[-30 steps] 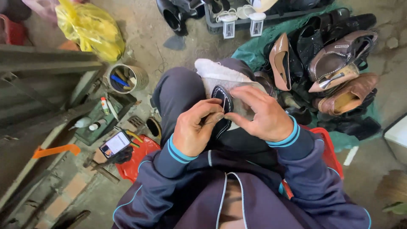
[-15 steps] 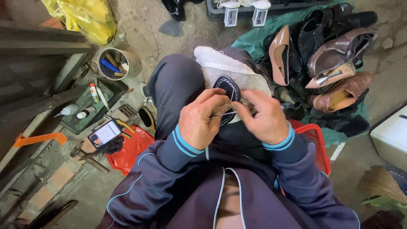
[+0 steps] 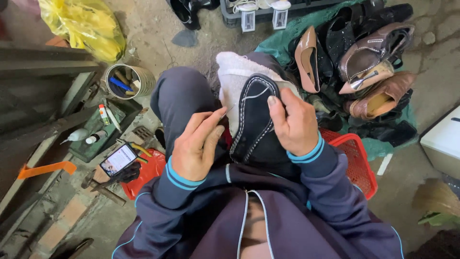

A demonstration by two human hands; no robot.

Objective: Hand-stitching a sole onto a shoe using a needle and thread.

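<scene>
A black shoe (image 3: 253, 120) with white stitching along its sole edge lies sole-up on my lap, over a white fleecy cloth (image 3: 232, 76). My right hand (image 3: 296, 123) grips the shoe's right side, thumb on the sole. My left hand (image 3: 197, 146) sits just left of the shoe, thumb and forefinger pinched on a thin needle (image 3: 226, 112) whose tip points at the stitched edge. A light thread runs across the sole near the toe.
A pile of worn shoes (image 3: 364, 62) lies on a green sheet at upper right. A red basket (image 3: 357, 160) is under my right arm. On the left stand a tin of tools (image 3: 125, 82), small glue bottles (image 3: 91, 136), a phone (image 3: 118, 159) and a yellow bag (image 3: 88, 26).
My hands have parted: the left drew back to the left with the needle, and the shoe now shows its whole sole. The camera view shifted slightly.
</scene>
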